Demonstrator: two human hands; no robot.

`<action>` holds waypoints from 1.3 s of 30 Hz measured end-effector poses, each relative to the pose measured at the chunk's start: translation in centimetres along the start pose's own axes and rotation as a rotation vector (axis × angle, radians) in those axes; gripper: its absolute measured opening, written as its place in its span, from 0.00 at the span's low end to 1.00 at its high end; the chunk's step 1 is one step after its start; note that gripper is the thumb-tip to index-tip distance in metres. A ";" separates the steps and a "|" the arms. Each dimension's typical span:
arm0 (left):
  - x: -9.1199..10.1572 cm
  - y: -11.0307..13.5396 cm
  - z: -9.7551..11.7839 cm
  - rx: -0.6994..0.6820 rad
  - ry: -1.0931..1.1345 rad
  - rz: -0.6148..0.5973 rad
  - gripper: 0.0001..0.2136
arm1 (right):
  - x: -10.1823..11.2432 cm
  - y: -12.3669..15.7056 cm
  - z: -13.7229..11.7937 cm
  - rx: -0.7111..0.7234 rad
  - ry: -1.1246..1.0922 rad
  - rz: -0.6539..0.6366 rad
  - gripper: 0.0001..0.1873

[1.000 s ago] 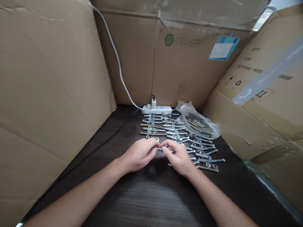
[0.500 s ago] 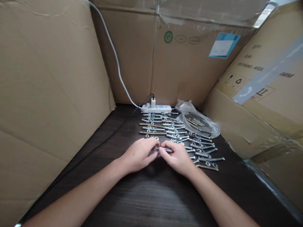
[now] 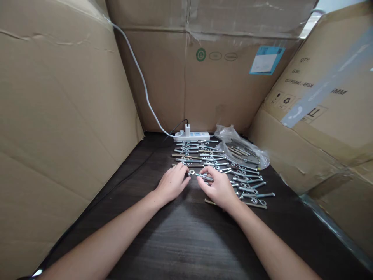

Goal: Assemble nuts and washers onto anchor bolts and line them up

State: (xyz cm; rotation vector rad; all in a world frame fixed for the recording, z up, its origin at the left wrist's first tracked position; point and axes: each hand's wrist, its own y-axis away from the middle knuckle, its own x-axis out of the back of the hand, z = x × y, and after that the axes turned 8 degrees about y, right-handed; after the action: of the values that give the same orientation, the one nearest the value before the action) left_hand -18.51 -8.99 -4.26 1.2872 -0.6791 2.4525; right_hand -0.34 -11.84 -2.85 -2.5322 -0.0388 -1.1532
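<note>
My right hand grips a metal expansion bolt between thumb and fingers, its thin threaded end pointing left. Facing it is my left hand, thumb and forefinger curled toward each other. A small greyish piece shows at those left fingertips, too small to name. On the table between the two hands lies a flat round washer. Rows of expansion bolts with loose nuts and washers spread behind and to the right of my hands. One long brassy bolt lies partly under my right wrist.
A white power strip with a plugged-in adapter stands at the back. Beside it, a clear plastic bag holds more bolts. Cardboard boxes wall the dark table on three sides. A black cable runs along the left.
My hands have moved apart, the left going left and the right keeping the bolt. The washer between them now shows more fully. The view has shifted slightly.
</note>
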 end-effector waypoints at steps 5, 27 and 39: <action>0.6 0.0 0.6 0.013 0.323 0.026 0.06 | -0.1 0.0 0.3 0.004 0.009 -0.024 0.07; 1.4 1.3 1.4 -0.014 0.542 -0.156 0.16 | -0.6 0.7 -0.8 0.101 -0.082 -0.127 0.06; 1.6 1.5 1.6 -0.019 0.632 -0.160 0.11 | -0.5 0.8 -0.6 0.106 -0.078 -0.109 0.05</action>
State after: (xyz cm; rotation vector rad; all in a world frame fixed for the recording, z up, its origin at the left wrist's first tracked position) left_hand -19.00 -11.09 -2.57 0.4714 -0.4049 2.4961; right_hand -0.95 -12.67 -3.09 -2.5060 -0.2536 -1.0620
